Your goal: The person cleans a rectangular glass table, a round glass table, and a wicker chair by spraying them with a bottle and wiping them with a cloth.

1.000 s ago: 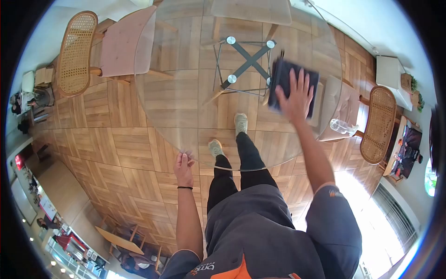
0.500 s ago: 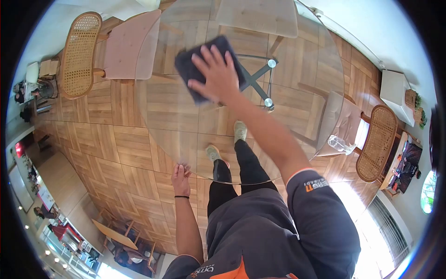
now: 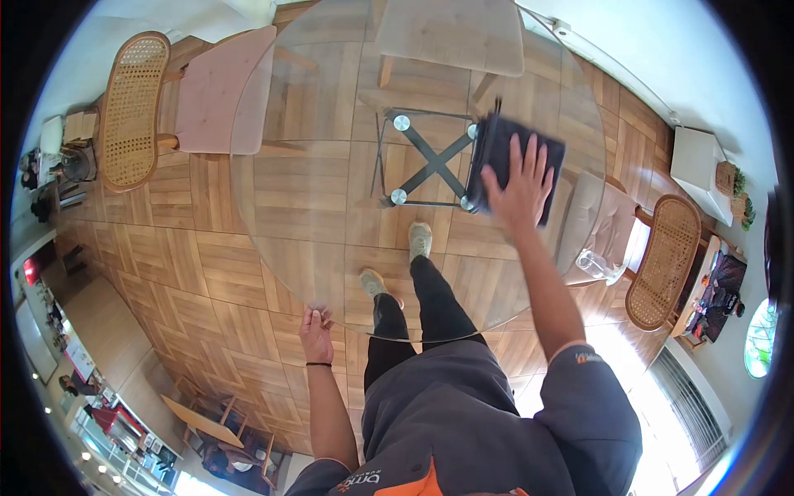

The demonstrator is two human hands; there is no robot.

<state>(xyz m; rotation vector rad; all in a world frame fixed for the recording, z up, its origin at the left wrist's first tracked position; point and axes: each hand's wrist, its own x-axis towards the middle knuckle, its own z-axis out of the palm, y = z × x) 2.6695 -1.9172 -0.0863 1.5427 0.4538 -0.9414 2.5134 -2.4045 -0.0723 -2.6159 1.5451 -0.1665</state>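
Note:
A round glass tabletop point(image 3: 314, 223) lies before me, with the floor and a dark crossed metal base point(image 3: 433, 162) showing through it. On its right half is a folded dark cloth point(image 3: 499, 149). My right hand point(image 3: 523, 183) presses flat on the cloth, fingers stretched out and apart. At the near left rim, my left hand point(image 3: 316, 331) is closed on the glass edge, thumb and fingers pinching it. A dark band circles that wrist.
Chairs with cane backs stand at the left point(image 3: 132, 112) and right point(image 3: 666, 263); another pale chair point(image 3: 451, 37) is at the far side. A clear bottle point(image 3: 594, 264) lies by the right chair's seat. A white cabinet point(image 3: 703, 169) stands against the right wall.
My right hand has swept the cloth from the left part of the glass across to the right, uncovering the base's left side. My left hand stays at the rim.

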